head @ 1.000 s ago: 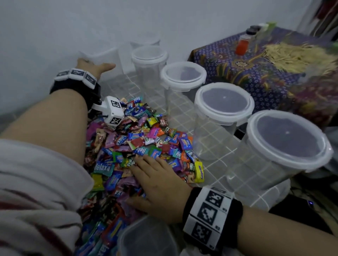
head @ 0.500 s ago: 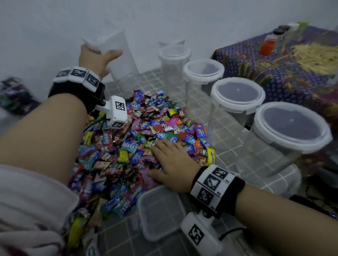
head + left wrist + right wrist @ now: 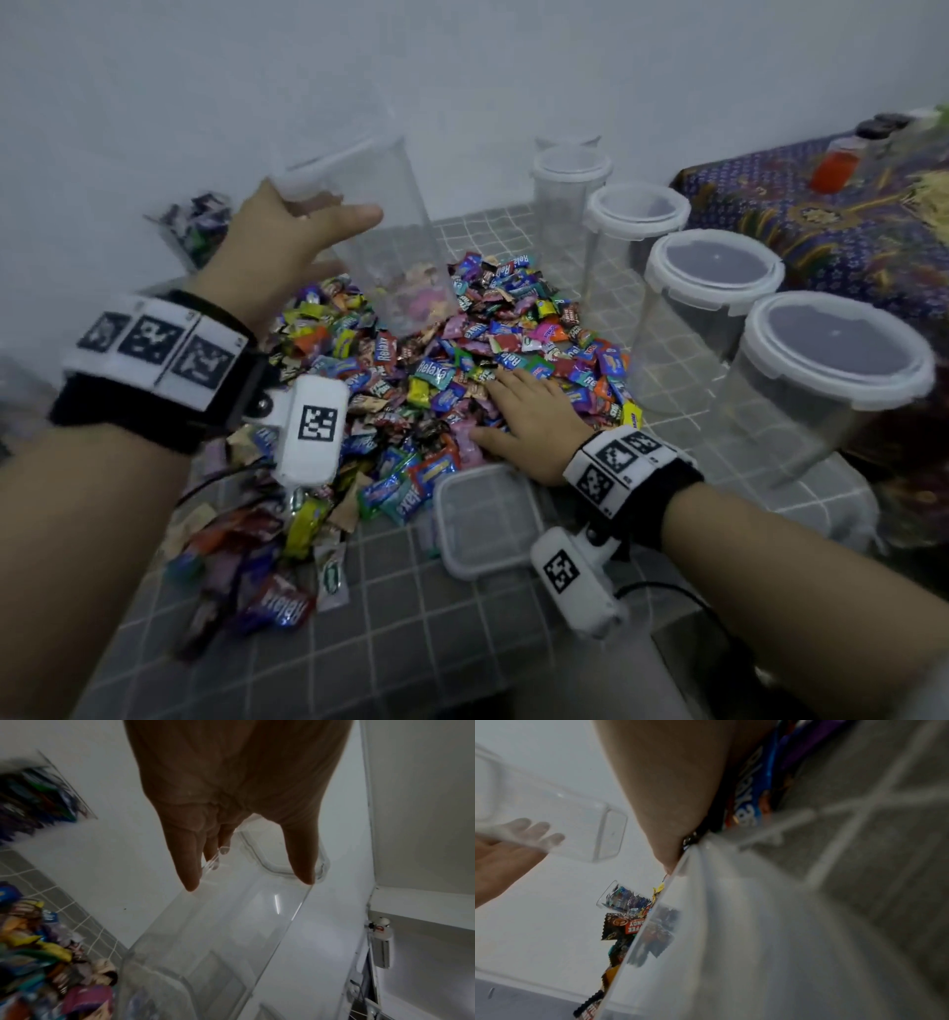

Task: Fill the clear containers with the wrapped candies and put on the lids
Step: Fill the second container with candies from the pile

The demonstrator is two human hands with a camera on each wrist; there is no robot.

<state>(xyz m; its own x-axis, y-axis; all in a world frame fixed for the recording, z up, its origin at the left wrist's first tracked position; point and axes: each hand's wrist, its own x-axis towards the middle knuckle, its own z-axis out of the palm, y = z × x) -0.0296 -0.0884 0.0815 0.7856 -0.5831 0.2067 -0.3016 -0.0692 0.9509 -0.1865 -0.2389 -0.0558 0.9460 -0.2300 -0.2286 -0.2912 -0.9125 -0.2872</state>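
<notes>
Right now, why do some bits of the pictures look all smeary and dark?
Head view: dim light, the clear container in the left hand looks streaky. Left wrist view: the candies at the edge are smeared, with small glints on the container. Right wrist view: the right hand and the tiled surface are out of focus.

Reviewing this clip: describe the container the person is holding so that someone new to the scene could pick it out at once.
Start at the candy pile on the grey tiled table. At its far edge, the left hand grips a tall clear container, tilted, its base over the candies. Unlike the round containers lined up to the right, it is square-sided and has no lid.
</notes>
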